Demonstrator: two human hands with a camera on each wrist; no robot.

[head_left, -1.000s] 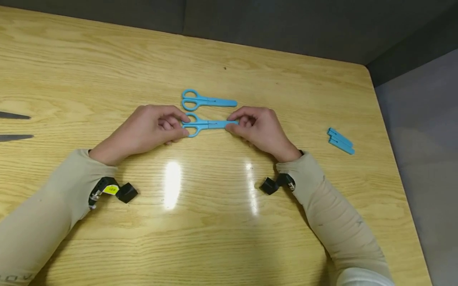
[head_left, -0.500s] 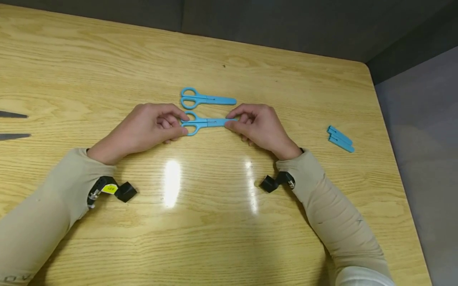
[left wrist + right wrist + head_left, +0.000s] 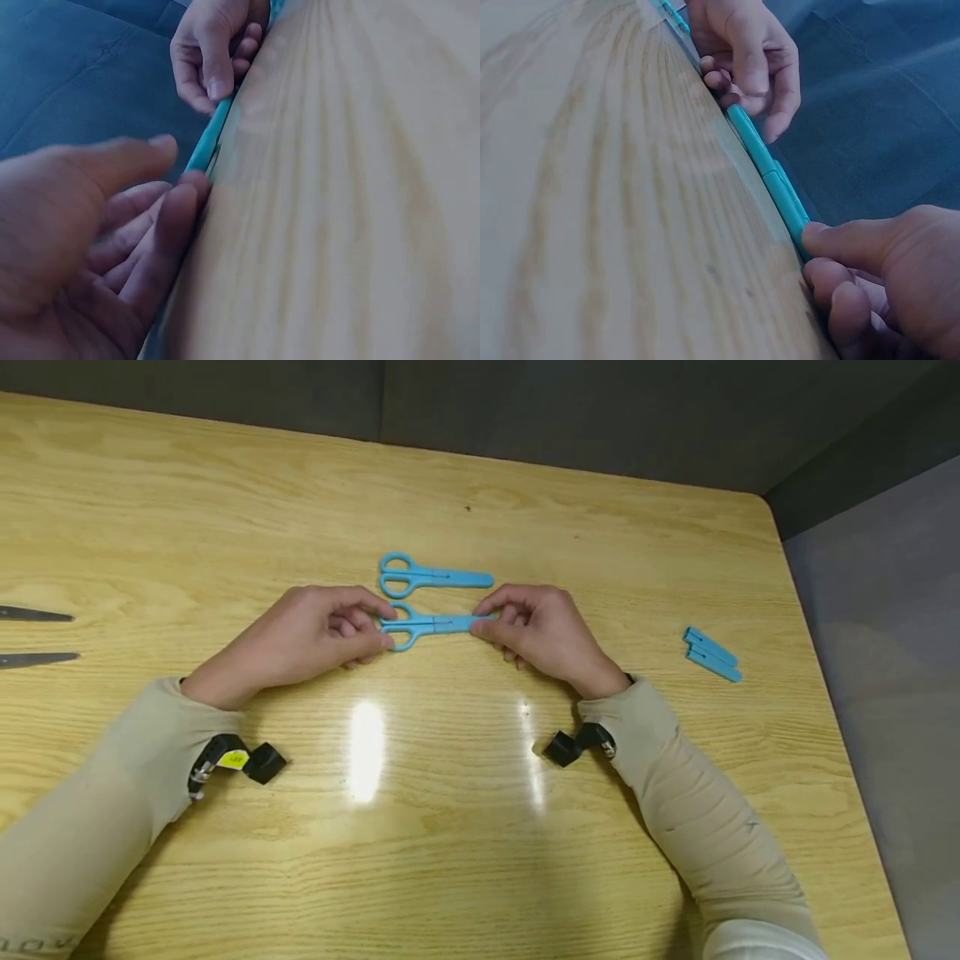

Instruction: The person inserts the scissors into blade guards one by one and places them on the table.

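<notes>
A pair of light blue scissors (image 3: 429,624) with a blue cover over its blades lies on the wooden table (image 3: 450,827), held at both ends. My left hand (image 3: 315,635) pinches the handle loops. My right hand (image 3: 528,628) pinches the covered blade end. In the right wrist view the blue scissors (image 3: 769,169) run between my right hand (image 3: 870,277) near the lens and my left hand (image 3: 750,64) farther off. In the left wrist view my left hand (image 3: 97,240) fills the near side, with the scissors (image 3: 206,146) reaching to my right hand (image 3: 214,56).
A second covered pair of blue scissors (image 3: 431,576) lies just behind the held pair. Loose blue covers (image 3: 711,653) lie near the table's right edge. Two dark blade tips (image 3: 37,635) show at the left edge. A grey wall runs behind the table.
Both hands keep their hold on the scissors. My right hand has slid slightly to the left along the blade cover.
</notes>
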